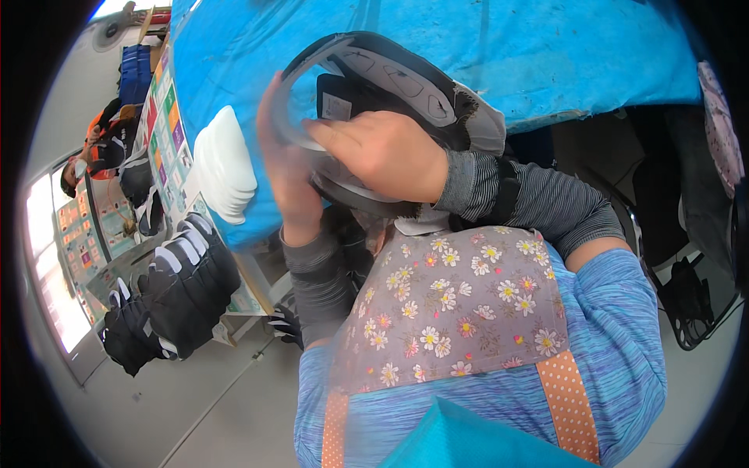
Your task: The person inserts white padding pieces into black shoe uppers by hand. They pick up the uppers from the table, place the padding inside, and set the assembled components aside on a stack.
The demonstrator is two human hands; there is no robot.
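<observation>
A black and grey shoe upper [421, 74], with pale lining and ragged cut edges, is held in front of me at the blue-covered table's near edge. My left hand [285, 168], smeared by motion, is wrapped round its left end with the fingers up behind it. My right hand [390, 156] lies over the upper's opening, fingers closed and pointing left at its edge. Between the two hands is a blurred whitish curved part [292, 117]; whether it is a separate piece I cannot tell. A pale label [335, 108] shows inside the upper.
A fanned stack of white rounded pieces [225, 164] lies on the blue table cover [569, 54], left of my hands. Several black uppers [183, 288] sit in a row at the lower left. Another person [105, 144] is at the far left. A dark chair [686, 304] stands at right.
</observation>
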